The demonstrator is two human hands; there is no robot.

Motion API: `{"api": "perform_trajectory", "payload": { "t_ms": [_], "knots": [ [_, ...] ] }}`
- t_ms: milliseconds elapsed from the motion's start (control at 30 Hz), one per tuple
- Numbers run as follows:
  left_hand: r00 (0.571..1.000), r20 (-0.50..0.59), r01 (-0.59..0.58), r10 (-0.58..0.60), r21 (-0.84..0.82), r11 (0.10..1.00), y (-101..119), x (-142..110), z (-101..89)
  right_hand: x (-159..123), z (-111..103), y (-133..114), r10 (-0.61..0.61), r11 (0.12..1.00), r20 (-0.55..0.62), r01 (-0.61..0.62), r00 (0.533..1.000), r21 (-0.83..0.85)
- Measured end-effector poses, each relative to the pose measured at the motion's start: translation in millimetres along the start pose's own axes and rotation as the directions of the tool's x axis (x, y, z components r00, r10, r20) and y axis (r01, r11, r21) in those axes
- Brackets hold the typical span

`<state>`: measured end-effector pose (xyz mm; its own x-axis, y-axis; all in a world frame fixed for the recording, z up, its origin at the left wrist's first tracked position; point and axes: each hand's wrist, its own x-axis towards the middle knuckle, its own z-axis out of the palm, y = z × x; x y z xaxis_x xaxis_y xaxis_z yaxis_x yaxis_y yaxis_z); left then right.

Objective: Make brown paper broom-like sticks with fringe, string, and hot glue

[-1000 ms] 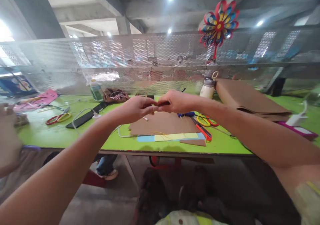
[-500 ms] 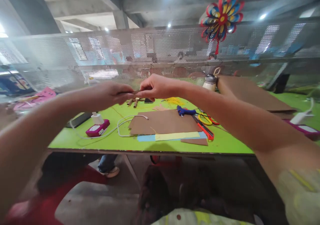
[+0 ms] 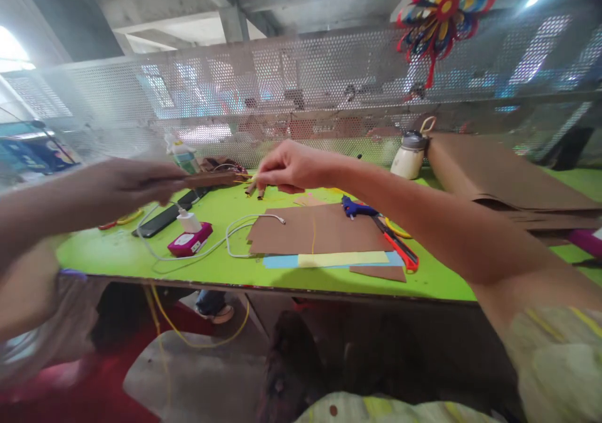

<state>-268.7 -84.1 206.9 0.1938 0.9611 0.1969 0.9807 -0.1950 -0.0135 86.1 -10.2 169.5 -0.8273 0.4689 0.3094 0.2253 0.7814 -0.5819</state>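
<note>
My left hand (image 3: pixel 136 181), blurred, is closed around one end of a narrow brown cardboard piece (image 3: pixel 214 179) held above the table. At the free end of the cardboard, a bit of yellow string (image 3: pixel 244 179) reaches to my right hand (image 3: pixel 282 167), whose fingers are pinched on it. More of the yellow string (image 3: pixel 200 346) hangs in a loop below the table edge at the left. Under my hands lies a brown cardboard sheet (image 3: pixel 286 231) with blue and yellow paper strips (image 3: pixel 343 258) along its near side. Small brown tubes (image 3: pixel 254 191) sit behind, partly hidden by my right hand.
A blue glue gun (image 3: pixel 357 208) and a red utility knife (image 3: pixel 399 250) lie right of the sheet. At left are a purple power socket (image 3: pixel 190 240), a white cable (image 3: pixel 228 235) and a black phone (image 3: pixel 160 223). A bottle (image 3: pixel 408 156) and stacked cardboard (image 3: pixel 512 172) stand behind.
My hands, close together before, are now apart: the left has moved left with the brown cardboard piece. A yellow string loop now hangs at the lower left. The view has shifted slightly.
</note>
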Motion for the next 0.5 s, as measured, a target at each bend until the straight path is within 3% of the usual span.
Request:
{"api": "perform_trajectory", "payload": {
  "t_ms": [100, 167, 233, 300, 400, 500],
  "knots": [
    [0.958, 0.103, -0.242, 0.268, -0.214, 0.946, 82, 56, 67.8, -41, -3, 29, 0.142, 0.971, -0.104, -0.159, 0.984, -0.179],
    [0.911, 0.139, -0.322, 0.388, -0.348, 0.880, 126, 83, 114.1, -77, -1, 50, 0.219, 0.908, -0.116, -0.246, 0.969, -0.339],
    [0.868, 0.184, -0.344, 0.461, -0.445, 0.827, 157, 101, 155.2, -115, 6, 67, 0.336, 0.827, -0.121, -0.354, 0.934, -0.436],
    [0.848, 0.150, -0.386, 0.509, -0.483, 0.786, 176, 110, 187.2, -149, 14, 78, 0.439, 0.757, -0.127, -0.442, 0.890, -0.481],
    [0.811, 0.149, -0.435, 0.565, -0.492, 0.754, 193, 115, 213.7, -187, 21, 87, 0.555, 0.666, -0.116, -0.523, 0.824, -0.531],
    [0.806, 0.145, -0.475, 0.574, -0.421, 0.773, 202, 115, 219.1, -206, 22, 98, 0.589, 0.616, -0.152, -0.563, 0.794, -0.551]
  ]
}}
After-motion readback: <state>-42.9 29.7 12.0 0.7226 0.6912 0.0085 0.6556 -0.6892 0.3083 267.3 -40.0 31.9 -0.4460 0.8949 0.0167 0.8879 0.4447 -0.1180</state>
